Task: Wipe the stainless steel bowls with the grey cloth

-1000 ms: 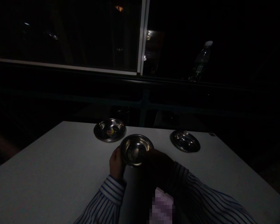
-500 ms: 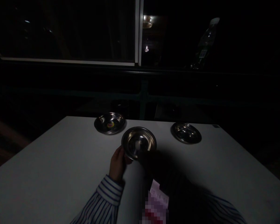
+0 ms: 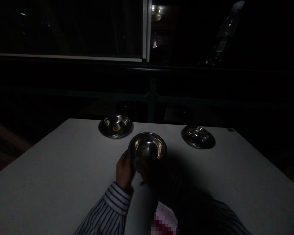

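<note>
A round steel bowl [image 3: 148, 147] stands in the middle of the white table [image 3: 63, 169]. My left hand [image 3: 123, 169] grips its near left rim, fingers curled round the edge. My right hand [image 3: 149, 169] lies in deep shadow just below the bowl's front rim, and its fingers do not show clearly. Something small and pale sits between the two hands at the rim, too dim to name. Both sleeves are blue-striped.
Two more steel bowls stand farther back: one on the left [image 3: 115, 125] with something small and colourful inside, one on the right [image 3: 198, 137]. Behind the table lie a dark railing and a window frame [image 3: 147, 31]. A plastic bottle [image 3: 225, 31] stands at the upper right.
The middle bowl has tipped back from tilted towards me to nearly level. My right hand drew back from the bowl's inside to its front rim. The view dropped a little.
</note>
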`<action>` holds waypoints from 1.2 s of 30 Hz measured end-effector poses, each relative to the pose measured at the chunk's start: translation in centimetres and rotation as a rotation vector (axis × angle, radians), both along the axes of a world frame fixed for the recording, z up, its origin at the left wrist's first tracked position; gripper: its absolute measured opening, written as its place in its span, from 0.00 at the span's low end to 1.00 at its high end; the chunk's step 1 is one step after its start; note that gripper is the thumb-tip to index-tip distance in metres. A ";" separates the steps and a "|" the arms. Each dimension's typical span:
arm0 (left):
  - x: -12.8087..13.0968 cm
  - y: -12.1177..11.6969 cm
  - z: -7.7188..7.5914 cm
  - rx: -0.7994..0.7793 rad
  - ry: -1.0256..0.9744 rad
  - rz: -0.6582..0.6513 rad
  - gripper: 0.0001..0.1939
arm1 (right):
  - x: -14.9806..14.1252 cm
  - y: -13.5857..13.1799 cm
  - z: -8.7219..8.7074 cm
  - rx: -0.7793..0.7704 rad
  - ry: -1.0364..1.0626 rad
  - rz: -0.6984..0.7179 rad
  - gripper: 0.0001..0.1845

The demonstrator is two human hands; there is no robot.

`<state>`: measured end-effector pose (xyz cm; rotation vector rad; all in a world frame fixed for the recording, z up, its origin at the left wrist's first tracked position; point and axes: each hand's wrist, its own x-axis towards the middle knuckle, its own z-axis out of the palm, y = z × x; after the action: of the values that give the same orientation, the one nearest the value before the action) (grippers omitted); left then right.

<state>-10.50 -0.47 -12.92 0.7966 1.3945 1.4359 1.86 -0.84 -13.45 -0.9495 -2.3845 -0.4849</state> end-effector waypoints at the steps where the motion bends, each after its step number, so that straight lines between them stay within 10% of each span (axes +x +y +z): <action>1: 0.0 -0.1 0.0 -0.005 -0.006 0.002 0.23 | 0.4 0.0 -0.1 -0.013 -0.007 -0.005 0.11; 36: 0.9 -0.3 0.1 0.014 0.087 0.017 0.20 | -0.3 -0.8 1.0 0.056 0.013 -0.001 0.15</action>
<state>-9.59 -0.81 -12.86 0.8668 1.4608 1.4407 1.57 -1.62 -12.48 -0.9259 -2.3463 -0.5415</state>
